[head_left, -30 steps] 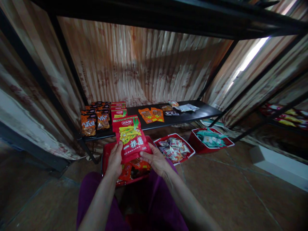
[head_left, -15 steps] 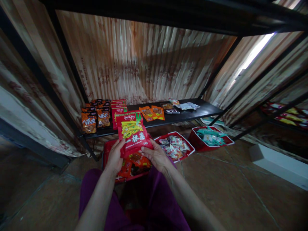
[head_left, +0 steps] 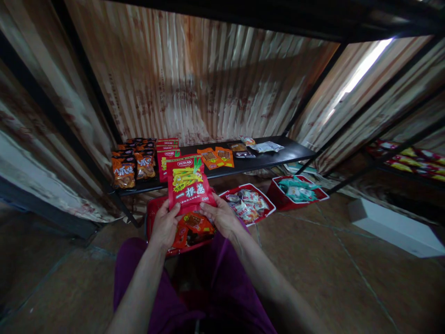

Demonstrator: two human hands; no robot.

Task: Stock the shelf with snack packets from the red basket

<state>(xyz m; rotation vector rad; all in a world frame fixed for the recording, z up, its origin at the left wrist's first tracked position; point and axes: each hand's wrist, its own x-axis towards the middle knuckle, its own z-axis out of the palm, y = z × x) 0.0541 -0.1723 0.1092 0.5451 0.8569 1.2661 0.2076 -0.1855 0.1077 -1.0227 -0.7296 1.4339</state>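
Note:
Between my two hands is a red snack bag with yellow strips and a green onion printed on it, its front facing me. My left hand pinches its lower left corner, thumb on the front. On the lower right corner, my right hand grips it the same way. Beneath the bag stands a red basket holding orange snack packets. Just behind, similar red bags stand in a row on the black shelf, partly hidden by the held bag.
Orange-brown snack bags stand at the shelf's left end. Flat orange packets and a silvery packet lie farther right. Two more red baskets, one with white packets, one with green packets, sit on the floor. A white box lies right.
The held red bag has moved slightly left and up toward the shelf, both hands still on it. The whole view has shifted a little, with the shelf and baskets appearing farther left and higher.

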